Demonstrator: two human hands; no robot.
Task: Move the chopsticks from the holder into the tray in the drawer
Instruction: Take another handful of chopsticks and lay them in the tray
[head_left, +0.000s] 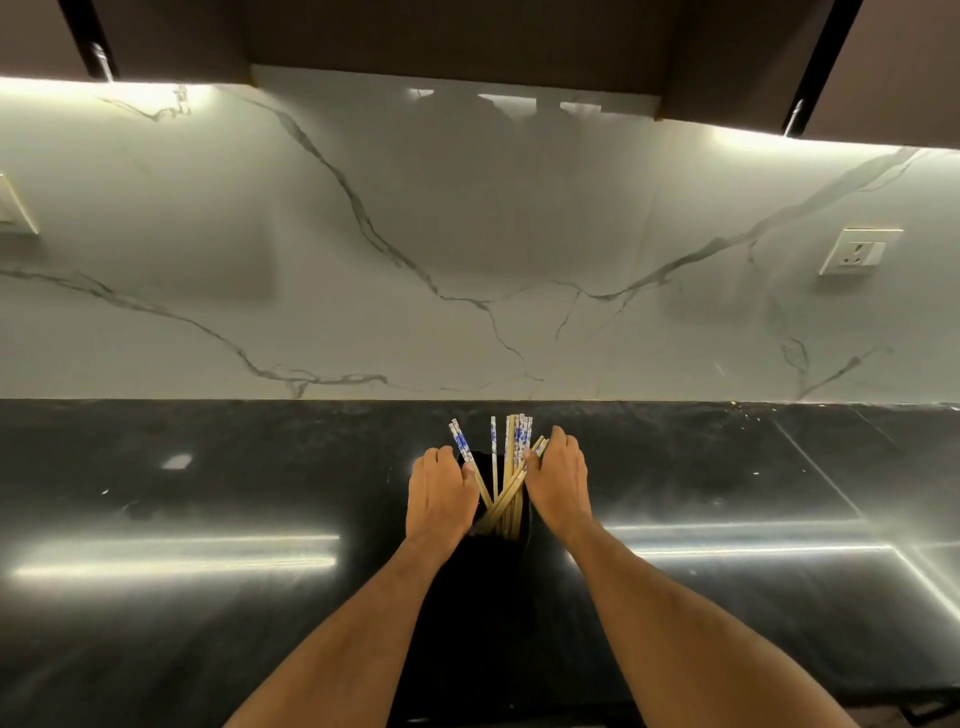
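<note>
a: start at the fingers. the left hand (440, 493) has its fingers (445, 457) curled in against the leftmost sticks, and i read that as a grip on them, though the fingertips themselves are hidden. the right hand (558, 480) curls round the other side of the bunch, with a couple of stick ends poking out by its fingers.

b: and the thing itself?

a: a bunch of slim pale bamboo chopsticks with blue-and-white patterned tops (506, 467), standing splayed and crossing each other in a tall black holder (480, 597), which sits on the glossy black stone surface (208, 519) near the grey-veined marble wall (467, 234). no drawer or tray is in view.

b: how would they handle?

a: my guess is light, stiff and smooth, so a loose hold may let single sticks slide out. they fan apart, so i would gather them together first and take hold near the middle, below the patterned tops, then lift straight up out of the holder.

b: risk?

a: the holder looks narrow and tall; dragging sideways could tip it.
</note>
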